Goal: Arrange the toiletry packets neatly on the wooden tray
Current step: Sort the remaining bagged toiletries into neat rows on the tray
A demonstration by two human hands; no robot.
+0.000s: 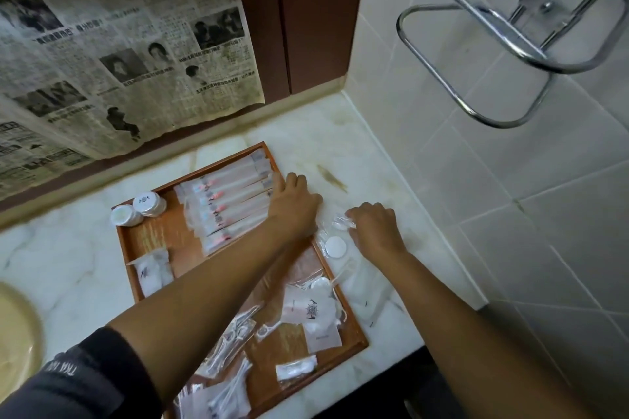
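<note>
One clear packet [338,224] pinched by right fingers [355,214] — left fingers' [293,179] hold unclear — on marble counter [357,153].

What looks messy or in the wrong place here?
Several clear packets lie off the wooden tray, on the counter by the right hand. The packets at the tray's near end are jumbled, unlike the tidy far row. A brown stain marks the counter.

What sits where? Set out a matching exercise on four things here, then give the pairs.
1. jars
2. long packets
3. white disc
4. rack

A. on the tiled wall
B. on the counter, right of the tray
C. tray's far left corner
D. in a row across the tray's far end

Pairs: 1-C, 2-D, 3-B, 4-A.
</note>
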